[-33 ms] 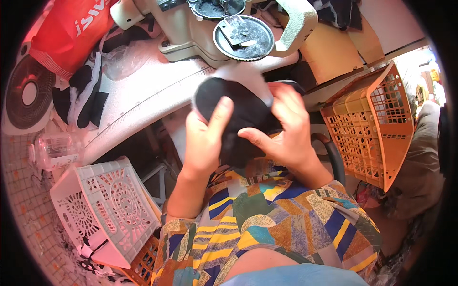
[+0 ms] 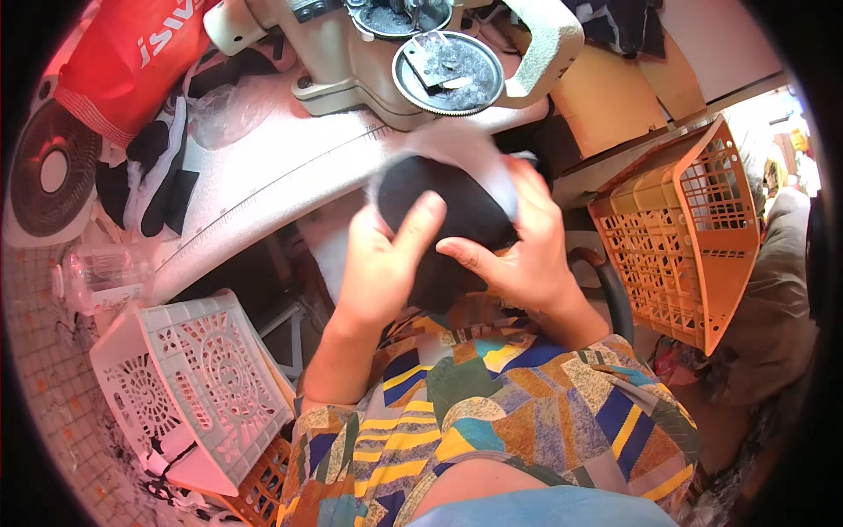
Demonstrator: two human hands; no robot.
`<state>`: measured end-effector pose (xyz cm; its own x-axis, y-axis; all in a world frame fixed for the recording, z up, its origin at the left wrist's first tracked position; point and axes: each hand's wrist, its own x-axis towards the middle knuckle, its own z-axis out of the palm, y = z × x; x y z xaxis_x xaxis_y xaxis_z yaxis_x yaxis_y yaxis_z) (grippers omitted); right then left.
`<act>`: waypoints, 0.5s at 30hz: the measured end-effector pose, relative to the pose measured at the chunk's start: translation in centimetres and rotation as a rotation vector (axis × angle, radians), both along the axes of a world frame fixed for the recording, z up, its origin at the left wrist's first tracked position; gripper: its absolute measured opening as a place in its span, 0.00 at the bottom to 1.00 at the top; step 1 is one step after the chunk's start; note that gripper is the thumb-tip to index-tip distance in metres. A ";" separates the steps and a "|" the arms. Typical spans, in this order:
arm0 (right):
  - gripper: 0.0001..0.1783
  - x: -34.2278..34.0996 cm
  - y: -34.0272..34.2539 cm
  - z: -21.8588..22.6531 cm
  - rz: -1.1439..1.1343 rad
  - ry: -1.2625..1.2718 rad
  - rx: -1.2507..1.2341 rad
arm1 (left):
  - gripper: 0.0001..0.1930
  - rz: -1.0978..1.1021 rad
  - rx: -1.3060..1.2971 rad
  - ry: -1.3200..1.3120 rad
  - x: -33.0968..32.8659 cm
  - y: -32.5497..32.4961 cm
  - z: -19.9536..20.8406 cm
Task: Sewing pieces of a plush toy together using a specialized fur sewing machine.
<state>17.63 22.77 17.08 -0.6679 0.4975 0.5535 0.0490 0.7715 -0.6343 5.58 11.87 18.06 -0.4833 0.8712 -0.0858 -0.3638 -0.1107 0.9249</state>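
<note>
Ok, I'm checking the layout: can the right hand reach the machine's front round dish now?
Probably, once freed: the right hand holds black-and-white material, but nothing else visible blocks the front round dish ahead.

The held fabric [image 2: 448, 202] is blurred, the machine [image 2: 338, 70] cut off above.

You have a soft, black cloth piece [image 2: 452, 202], its rounded upper end bordered by pale, blurred material, held tilted between your left hand [image 2: 386, 255] and right hand [image 2: 531, 250]. Its dark lower part sits above your lap.
</note>
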 end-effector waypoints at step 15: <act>0.12 1.2 0.7 -1.6 0.012 -0.006 -0.246 | 0.10 -0.192 0.073 1.917 1.3 -5.1 11.1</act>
<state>18.83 23.52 15.52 -0.6773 0.6092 0.4124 0.0453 0.5941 -0.8031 6.90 6.76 29.19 0.2141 0.8930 0.3958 0.9674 -0.2501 0.0408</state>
